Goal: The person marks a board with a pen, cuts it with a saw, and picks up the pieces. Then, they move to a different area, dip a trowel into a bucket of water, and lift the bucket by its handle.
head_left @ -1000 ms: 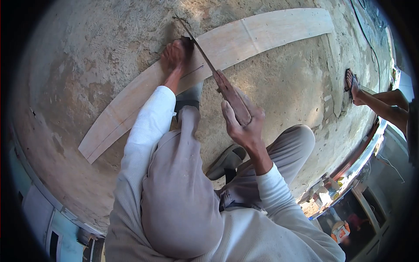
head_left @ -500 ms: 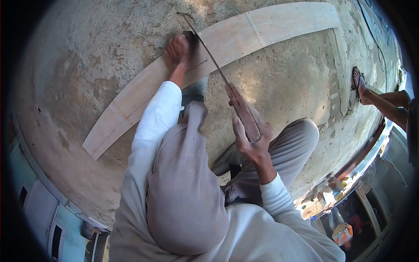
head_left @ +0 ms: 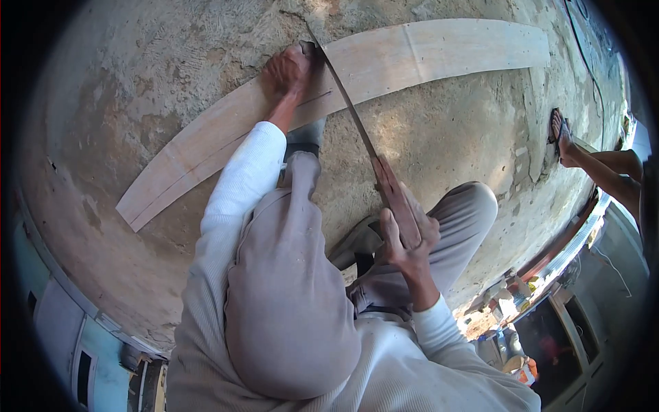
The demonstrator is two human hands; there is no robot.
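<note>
A long wooden board (head_left: 439, 51) lies across the rough ground, with a pencil-like line along its left part. My left hand (head_left: 292, 71) presses on the board at its far edge, fingers curled round something dark that I cannot make out. In my right hand (head_left: 410, 237) is the wooden handle of a handsaw (head_left: 353, 113). The thin blade runs up and left from the handle and crosses the board just right of my left hand. My foot is partly under the board, below my left hand.
Another person's sandalled foot (head_left: 563, 134) and legs are at the right. A dark cable (head_left: 589, 62) runs along the ground at the upper right. Building walls and doors show at the lower left, with clutter and an open doorway at the lower right.
My right hand has drawn the saw down and toward me. In view, the board's right part sits lower and its left end higher. My left hand still holds at the board's far edge.
</note>
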